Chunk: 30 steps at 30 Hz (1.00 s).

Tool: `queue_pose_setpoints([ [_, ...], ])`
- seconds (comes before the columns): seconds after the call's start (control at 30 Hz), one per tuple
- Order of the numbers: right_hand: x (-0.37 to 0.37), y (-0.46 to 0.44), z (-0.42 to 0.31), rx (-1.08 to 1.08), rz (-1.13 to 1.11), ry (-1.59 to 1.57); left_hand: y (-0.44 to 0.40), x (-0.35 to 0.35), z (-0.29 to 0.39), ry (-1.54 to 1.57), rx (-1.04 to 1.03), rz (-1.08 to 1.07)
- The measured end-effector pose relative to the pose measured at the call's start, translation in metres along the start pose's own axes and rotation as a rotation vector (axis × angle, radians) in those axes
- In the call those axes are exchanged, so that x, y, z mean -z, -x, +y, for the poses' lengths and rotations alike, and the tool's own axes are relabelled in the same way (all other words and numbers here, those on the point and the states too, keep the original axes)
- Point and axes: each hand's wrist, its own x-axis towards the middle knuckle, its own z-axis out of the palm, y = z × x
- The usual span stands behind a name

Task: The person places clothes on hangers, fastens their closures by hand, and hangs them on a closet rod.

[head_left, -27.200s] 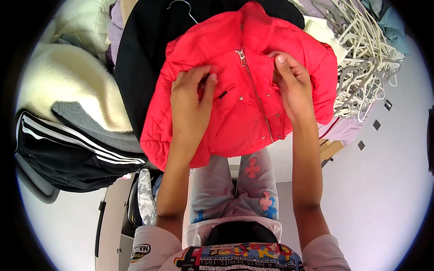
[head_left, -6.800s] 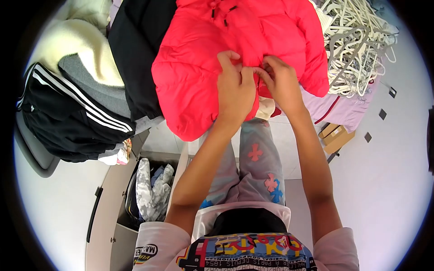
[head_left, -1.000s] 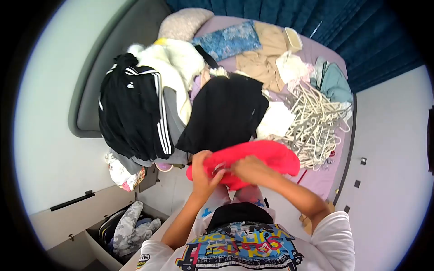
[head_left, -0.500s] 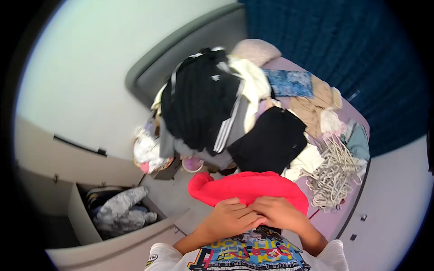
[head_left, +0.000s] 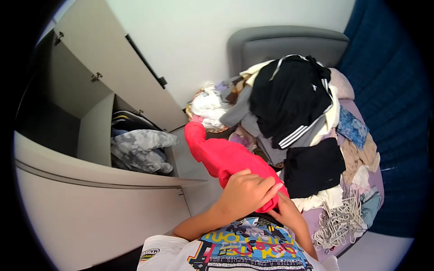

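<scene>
Red jacket (head_left: 239,158) was up in front of the person's body, just past the printed shirt (head_left: 253,248), stretching from the hands out toward the upper left of the view. Left hand (head_left: 246,194) was curled tight on the near end, knuckles up. Right hand (head_left: 289,214) was right beside it, thumb against the fabric, so the grip was clenched on the jacket with both hands (fingertips were mostly tucked out of sight, so I couldn't tell you exactly how they sat). Past the jacket's far end was a white bundle (head_left: 208,104) of cloth. Over on the left, a wardrobe (head_left: 104,212) stood open with a grey camo garment (head_left: 144,147) inside. On the right, the bed (head_left: 313,221) was pretty loaded: a black striped top (head_left: 289,99) heaped near the grey headboard (head_left: 289,45), a flat black garment (head_left: 314,169) near the jacket, and a tangle of white hangers (head_left: 341,223) lower down. Dark blue curtain (head_left: 393,126) hung along the far side.
</scene>
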Motion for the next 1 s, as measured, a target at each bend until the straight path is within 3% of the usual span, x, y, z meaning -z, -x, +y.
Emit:
queue_pose_setpoints([
  [0.33,0.005,-0.119,-0.049,0.395,0.0,0.179,0.001,0.03,-0.055,-0.193,0.134,0.167],
  [0.57,0.001,-0.198,-0.07,0.426,0.011,-0.199,-0.012,0.048,-0.12,-0.182,0.354,0.293],
  [0.7,0.002,-0.259,-0.037,0.431,-0.027,-0.111,-0.024,0.067,-0.165,-0.268,0.49,0.347],
  [0.87,0.011,-0.345,0.035,0.342,-0.296,-0.106,-0.034,0.087,-0.224,-0.376,0.65,0.397],
  [1.0,-0.006,-0.414,0.03,0.51,-0.401,-0.048,-0.04,0.087,-0.264,-0.425,0.803,0.367],
])
